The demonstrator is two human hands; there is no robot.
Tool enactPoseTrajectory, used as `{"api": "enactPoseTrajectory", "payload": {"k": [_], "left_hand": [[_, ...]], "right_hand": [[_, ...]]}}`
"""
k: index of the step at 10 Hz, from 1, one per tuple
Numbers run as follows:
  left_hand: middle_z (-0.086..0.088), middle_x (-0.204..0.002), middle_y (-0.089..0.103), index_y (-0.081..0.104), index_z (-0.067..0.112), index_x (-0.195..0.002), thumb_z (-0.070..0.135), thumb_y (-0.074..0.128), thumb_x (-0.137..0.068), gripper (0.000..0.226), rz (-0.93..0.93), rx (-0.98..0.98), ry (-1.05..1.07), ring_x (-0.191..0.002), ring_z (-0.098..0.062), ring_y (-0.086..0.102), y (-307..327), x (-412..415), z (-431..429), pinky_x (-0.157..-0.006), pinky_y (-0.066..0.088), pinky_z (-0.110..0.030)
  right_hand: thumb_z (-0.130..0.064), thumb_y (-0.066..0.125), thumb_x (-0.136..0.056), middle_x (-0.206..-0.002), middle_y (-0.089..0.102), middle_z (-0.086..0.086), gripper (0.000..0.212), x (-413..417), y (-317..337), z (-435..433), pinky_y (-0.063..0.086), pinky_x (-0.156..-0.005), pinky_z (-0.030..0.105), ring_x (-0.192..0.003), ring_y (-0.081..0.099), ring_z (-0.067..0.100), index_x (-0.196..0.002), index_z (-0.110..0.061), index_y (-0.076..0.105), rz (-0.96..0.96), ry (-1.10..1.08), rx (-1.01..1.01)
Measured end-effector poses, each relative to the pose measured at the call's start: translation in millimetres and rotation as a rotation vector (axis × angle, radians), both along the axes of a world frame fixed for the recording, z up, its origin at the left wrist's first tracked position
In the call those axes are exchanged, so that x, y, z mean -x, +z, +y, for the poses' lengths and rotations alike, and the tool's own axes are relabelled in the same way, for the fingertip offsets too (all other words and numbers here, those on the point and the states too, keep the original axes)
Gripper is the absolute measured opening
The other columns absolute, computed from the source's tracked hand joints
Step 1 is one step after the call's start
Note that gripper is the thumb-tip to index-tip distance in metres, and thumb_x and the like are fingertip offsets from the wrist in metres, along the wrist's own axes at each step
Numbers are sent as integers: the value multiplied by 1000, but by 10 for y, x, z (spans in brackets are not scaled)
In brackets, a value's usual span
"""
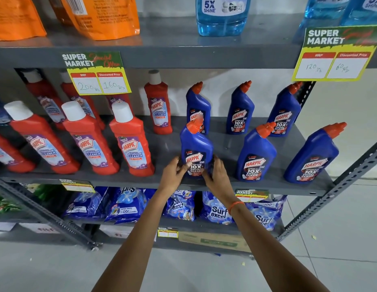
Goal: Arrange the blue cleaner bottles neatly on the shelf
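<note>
I see red cleaner bottles [131, 140] filling the shelf's [166, 144] left half. My left hand [175, 171] and right hand [215, 174] clasp the front-left blue bottle [196, 148] upright at the front edge, with five more blue bottles [256, 152] standing to its right and behind.

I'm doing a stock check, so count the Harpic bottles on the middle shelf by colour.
Blue plastic bottles with orange caps: 6, one gripped by both hands.
Red plastic bottles with white caps: 8 at least partly visible, e.g..
Total: 14.
</note>
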State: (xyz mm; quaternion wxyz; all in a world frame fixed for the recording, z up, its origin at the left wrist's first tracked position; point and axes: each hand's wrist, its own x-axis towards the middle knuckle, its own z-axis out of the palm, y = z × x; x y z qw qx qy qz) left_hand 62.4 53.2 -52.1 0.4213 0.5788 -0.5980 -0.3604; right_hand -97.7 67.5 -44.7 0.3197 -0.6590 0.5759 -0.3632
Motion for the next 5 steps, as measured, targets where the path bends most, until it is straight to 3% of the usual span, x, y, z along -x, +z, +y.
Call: {"api": "enactPoseTrajectory", "payload": {"k": [1, 3, 5], "left_hand": [[-11, -116, 65, 52, 9, -120, 31, 55, -91, 36, -3, 3, 6, -98, -13, 61, 5, 6, 21, -77, 46, -14], [-14, -116, 66, 53, 5, -119, 29, 57, -90, 38, 29, -52, 22, -105, -23, 63, 109, 18, 68, -84, 49, -27], [-19, -109, 67, 55, 3, -113, 29, 57, -90, 35, -184, -214, 65, -93, -28, 63, 261, 149, 159, -78, 45, -33]], "right_hand": [[-15, 57, -89, -131, 46, 18, 53, -3, -12, 4, 41, -107, 46, -123, 47, 31, -135, -5, 33, 4, -1, -12], [-16, 56, -89, -131, 43, 20, 56, -16, 44, 38, 39, -107, 50, -123, 45, 33, -138, -6, 30, -11, -7, -78], [-20, 56, -89, -137, 36, 27, 67, -12, 129, 37, 31, -109, 54, -127, 35, 43, -142, -2, 18, 30, -13, -187]]}}
